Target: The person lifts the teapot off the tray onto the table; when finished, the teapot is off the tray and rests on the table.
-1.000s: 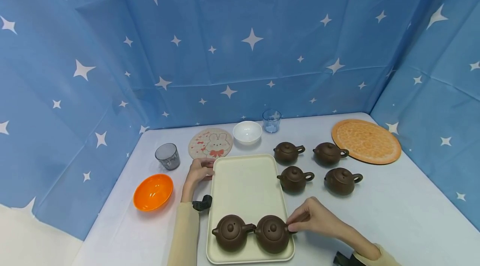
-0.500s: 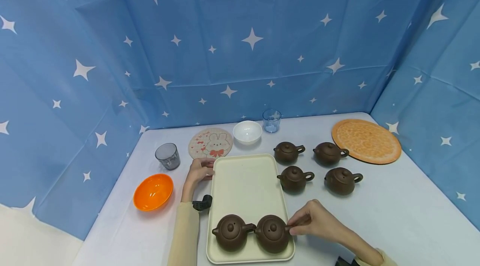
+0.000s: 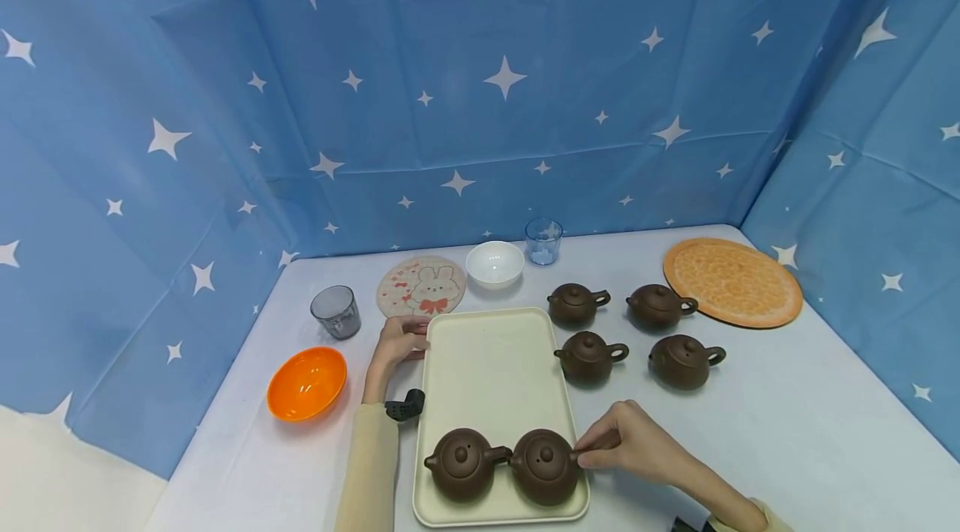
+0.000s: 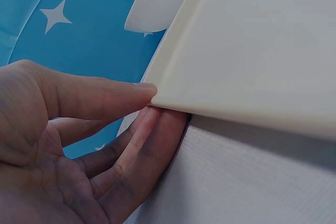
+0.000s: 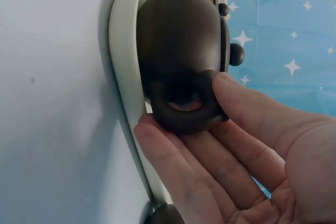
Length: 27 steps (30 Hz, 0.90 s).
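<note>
A cream tray (image 3: 495,373) lies on the white table, with two brown teapots side by side at its near end. My left hand (image 3: 399,340) pinches the tray's left edge; in the left wrist view the thumb is above the rim and the fingers (image 4: 167,129) lie under it. At the tray's near right corner, my right hand (image 3: 626,442) holds the handle of the right teapot (image 3: 545,467). The right wrist view shows the thumb on top of that handle (image 5: 184,121) and fingers beneath. The left teapot (image 3: 462,465) points its handle toward the right one's spout.
Several more brown teapots (image 3: 588,358) stand right of the tray. An orange bowl (image 3: 306,384) and grey glass (image 3: 335,313) stand left. Behind are a rabbit mat (image 3: 422,286), white bowl (image 3: 495,265), blue glass (image 3: 543,242) and round orange mat (image 3: 732,282).
My right hand has shifted very slightly on the handle. The left hand, the tray and the teapots look unmoved.
</note>
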Available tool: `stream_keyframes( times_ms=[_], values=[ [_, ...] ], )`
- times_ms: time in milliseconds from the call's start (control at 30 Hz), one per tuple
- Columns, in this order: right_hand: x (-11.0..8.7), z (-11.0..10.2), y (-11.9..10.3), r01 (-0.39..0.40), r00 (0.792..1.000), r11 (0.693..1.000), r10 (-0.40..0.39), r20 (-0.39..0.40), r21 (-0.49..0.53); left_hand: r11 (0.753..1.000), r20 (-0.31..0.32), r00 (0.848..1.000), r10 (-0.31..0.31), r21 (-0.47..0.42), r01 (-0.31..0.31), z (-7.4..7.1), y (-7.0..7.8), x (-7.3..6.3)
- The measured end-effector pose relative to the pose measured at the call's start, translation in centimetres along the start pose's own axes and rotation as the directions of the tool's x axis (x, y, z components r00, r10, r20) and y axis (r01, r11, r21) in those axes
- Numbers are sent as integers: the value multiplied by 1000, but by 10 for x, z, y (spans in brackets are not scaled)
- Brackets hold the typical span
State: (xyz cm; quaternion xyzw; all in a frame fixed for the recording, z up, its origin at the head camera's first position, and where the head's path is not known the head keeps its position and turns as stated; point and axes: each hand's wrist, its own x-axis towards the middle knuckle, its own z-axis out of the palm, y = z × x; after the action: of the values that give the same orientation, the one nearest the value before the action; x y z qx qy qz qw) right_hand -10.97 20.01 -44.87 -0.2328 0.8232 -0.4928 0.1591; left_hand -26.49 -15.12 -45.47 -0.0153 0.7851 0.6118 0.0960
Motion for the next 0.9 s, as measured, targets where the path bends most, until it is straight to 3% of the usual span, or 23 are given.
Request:
stream_keyframes(
  times_ms=[233,500,667,900],
  values=[
    [-1,1,1,36,999,999,-36,-29,9,1000,-50,999,12,18,-11,3,-20,14],
    [-3,3,4,35,996,999,-33,-88,25,1000,-3,1000,-6,5,6,2,1,0],
    [-3,-1,4,26,995,999,-24,-95,21,1000,-40,999,0,13,1,2,-19,14],
    [-7,-13,5,51,995,998,-48,-91,39,999,-63,998,12,30,-10,3,-23,16]
  ],
)
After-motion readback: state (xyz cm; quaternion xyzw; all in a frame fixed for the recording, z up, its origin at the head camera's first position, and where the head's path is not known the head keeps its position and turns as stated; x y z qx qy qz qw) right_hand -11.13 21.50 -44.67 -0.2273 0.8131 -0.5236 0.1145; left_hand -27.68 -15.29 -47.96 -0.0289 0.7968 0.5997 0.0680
